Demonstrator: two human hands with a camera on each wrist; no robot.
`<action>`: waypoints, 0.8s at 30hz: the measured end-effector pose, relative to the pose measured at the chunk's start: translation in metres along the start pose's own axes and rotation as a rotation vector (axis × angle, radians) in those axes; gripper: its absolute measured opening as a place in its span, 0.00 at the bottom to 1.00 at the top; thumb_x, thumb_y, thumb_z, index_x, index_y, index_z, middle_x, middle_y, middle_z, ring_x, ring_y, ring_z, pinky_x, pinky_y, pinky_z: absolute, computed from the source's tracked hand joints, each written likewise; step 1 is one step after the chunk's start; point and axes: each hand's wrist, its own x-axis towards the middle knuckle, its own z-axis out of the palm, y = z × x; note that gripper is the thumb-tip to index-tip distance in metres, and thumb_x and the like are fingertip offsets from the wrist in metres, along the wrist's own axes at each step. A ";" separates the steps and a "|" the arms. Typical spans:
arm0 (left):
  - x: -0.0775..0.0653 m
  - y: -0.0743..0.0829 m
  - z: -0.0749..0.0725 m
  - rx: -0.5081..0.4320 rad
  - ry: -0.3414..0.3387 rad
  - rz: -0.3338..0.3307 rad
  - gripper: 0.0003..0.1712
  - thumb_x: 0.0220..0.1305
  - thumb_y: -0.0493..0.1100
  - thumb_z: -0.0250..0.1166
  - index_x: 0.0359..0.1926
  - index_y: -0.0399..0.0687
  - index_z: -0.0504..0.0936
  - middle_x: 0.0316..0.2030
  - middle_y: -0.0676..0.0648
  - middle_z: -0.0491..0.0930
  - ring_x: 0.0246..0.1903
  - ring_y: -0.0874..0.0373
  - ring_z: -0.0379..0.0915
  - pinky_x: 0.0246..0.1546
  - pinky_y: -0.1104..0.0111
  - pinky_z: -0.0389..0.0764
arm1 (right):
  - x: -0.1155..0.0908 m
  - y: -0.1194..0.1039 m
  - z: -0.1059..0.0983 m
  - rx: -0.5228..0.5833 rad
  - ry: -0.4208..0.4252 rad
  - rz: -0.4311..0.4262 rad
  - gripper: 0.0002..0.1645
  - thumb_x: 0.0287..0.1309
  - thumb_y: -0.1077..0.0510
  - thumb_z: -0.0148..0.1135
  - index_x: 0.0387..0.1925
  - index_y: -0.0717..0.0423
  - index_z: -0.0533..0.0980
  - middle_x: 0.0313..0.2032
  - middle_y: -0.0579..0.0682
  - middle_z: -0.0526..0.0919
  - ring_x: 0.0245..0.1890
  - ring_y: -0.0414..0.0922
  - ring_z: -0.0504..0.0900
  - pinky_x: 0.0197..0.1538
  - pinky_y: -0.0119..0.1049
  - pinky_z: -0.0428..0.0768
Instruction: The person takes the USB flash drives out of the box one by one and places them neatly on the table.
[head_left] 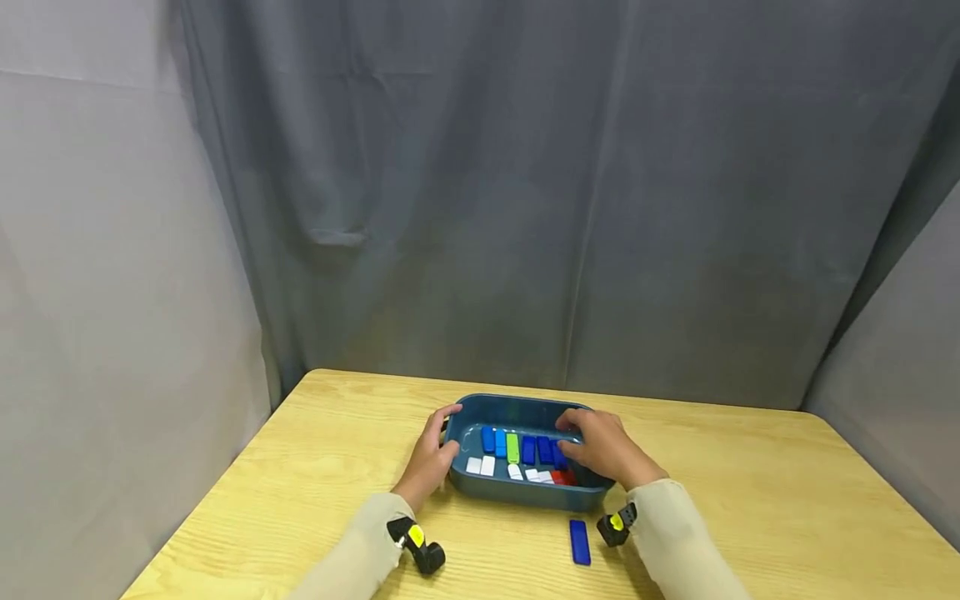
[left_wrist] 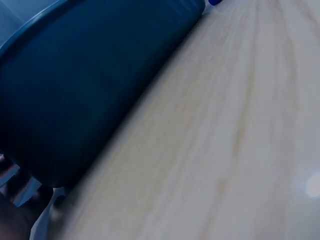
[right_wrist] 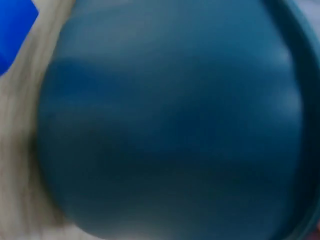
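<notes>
A dark teal plastic bin stands on the wooden table with small flat rectangular pieces inside. At its left end, my left hand holds the rim, with the thumb over the edge; in the left wrist view, its fingers lie beside the outer wall. My right hand reaches over the right side into the bin, thumb and forefinger apart. Its thumb tip is beside a dark blue piece. A lime green piece, blue pieces, white pieces and red pieces lie in rows.
One dark blue piece lies on the table in front of the bin, near the right wrist camera. A grey curtain hangs behind the table, with pale panels at the sides.
</notes>
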 end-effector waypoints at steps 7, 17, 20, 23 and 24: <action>-0.021 -0.020 0.005 -0.029 -0.030 -0.006 0.37 0.55 0.31 0.49 0.69 0.50 0.61 0.71 0.44 0.57 0.71 0.43 0.47 0.66 0.40 0.47 | -0.019 -0.002 0.023 0.006 0.009 -0.004 0.12 0.51 0.57 0.70 0.40 0.54 0.82 0.38 0.48 0.86 0.44 0.49 0.82 0.63 0.60 0.56; -0.040 -0.021 0.005 -0.037 -0.059 -0.024 0.38 0.53 0.32 0.49 0.69 0.50 0.62 0.71 0.44 0.57 0.71 0.44 0.48 0.66 0.40 0.47 | -0.044 -0.010 0.030 -0.079 -0.064 -0.058 0.11 0.49 0.54 0.71 0.38 0.45 0.84 0.39 0.43 0.87 0.45 0.46 0.81 0.65 0.64 0.50; -0.040 -0.019 0.006 -0.037 -0.054 -0.005 0.38 0.53 0.31 0.49 0.68 0.50 0.62 0.70 0.44 0.58 0.70 0.45 0.49 0.66 0.41 0.48 | -0.046 -0.010 0.027 -0.110 -0.079 -0.081 0.11 0.49 0.54 0.71 0.38 0.44 0.86 0.38 0.41 0.87 0.44 0.45 0.81 0.64 0.65 0.50; -0.037 -0.018 0.007 -0.036 -0.055 0.012 0.38 0.53 0.31 0.49 0.68 0.50 0.63 0.70 0.45 0.59 0.70 0.45 0.49 0.66 0.42 0.48 | -0.046 -0.009 0.023 -0.128 -0.059 -0.101 0.11 0.48 0.55 0.71 0.37 0.45 0.86 0.38 0.40 0.87 0.43 0.45 0.81 0.63 0.66 0.51; -0.036 -0.018 0.007 -0.032 -0.056 0.016 0.38 0.54 0.31 0.49 0.68 0.50 0.62 0.70 0.45 0.59 0.71 0.46 0.49 0.67 0.42 0.48 | -0.046 -0.009 0.022 -0.133 -0.049 -0.106 0.10 0.48 0.55 0.72 0.36 0.46 0.86 0.38 0.40 0.87 0.43 0.46 0.81 0.63 0.66 0.52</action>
